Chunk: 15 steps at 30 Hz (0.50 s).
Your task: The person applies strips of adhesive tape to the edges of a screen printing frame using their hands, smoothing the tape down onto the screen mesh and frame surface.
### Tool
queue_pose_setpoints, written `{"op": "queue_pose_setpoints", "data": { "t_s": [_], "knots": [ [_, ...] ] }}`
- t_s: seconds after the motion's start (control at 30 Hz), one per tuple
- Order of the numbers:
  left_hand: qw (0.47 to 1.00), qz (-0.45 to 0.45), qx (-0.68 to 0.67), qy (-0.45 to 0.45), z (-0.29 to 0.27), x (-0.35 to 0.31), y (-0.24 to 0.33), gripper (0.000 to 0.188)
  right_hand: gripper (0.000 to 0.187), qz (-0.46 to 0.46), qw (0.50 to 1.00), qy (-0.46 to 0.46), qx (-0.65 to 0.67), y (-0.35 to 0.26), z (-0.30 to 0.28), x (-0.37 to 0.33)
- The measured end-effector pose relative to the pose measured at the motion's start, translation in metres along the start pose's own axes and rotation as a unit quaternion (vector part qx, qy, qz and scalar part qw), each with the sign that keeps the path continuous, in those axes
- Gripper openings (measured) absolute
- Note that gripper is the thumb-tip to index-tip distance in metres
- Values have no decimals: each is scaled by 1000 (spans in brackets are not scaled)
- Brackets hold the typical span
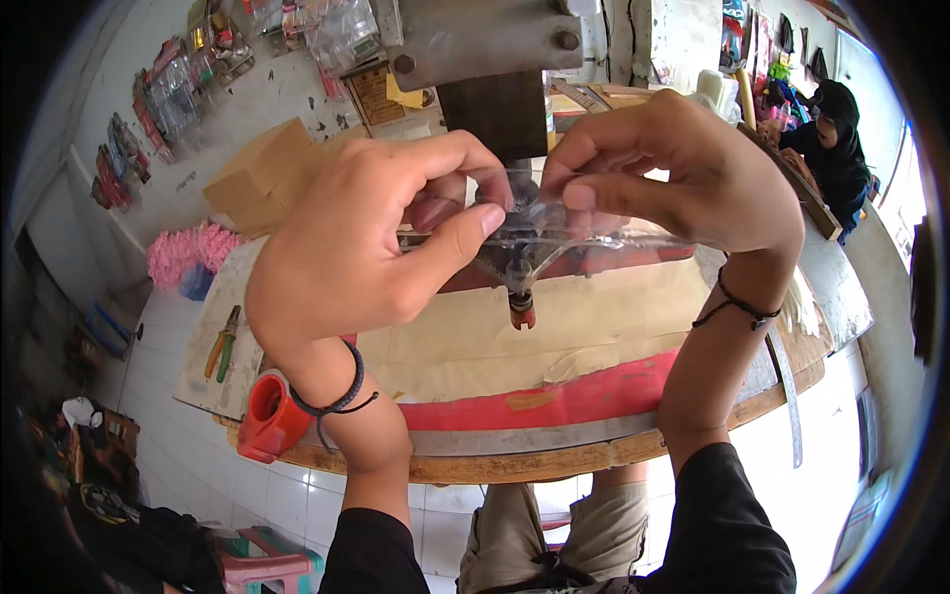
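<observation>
Left hand (341, 238) and right hand (698, 173) hold clear plastic (542, 216) above the bench (515, 467), each grip narrow, thumb and fingers pinched on it. Handling the plastic appears to be the step under way; the next move likely calls for steady, even fingertips. Toward the bench's far left stands a cardboard box (249, 176), its contents hidden from view.

My plastic (584, 242), above my table (495, 467)
Left edge: pliers (226, 346). Near left corner: tape holder (279, 428). Near right corner: ruler (787, 391), poking out.
</observation>
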<state>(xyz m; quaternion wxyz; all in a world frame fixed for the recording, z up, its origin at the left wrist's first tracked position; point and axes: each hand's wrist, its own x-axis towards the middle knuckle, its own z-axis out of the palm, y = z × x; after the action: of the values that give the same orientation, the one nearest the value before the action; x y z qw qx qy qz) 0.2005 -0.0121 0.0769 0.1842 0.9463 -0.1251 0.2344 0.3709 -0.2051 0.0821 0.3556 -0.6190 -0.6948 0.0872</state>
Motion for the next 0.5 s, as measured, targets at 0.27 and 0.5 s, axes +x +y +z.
{"op": "queue_pose_setpoints", "data": {
  "t_s": [0.27,0.5],
  "knots": [
    [995,-36,-82,-48,-7,-3,-4,19,16,83,992,-72,58,-9,-4,3],
    [995,-59,-62,-43,-8,-2,-10,19,17,-29,998,-38,39,12,0,8]
  ]
}}
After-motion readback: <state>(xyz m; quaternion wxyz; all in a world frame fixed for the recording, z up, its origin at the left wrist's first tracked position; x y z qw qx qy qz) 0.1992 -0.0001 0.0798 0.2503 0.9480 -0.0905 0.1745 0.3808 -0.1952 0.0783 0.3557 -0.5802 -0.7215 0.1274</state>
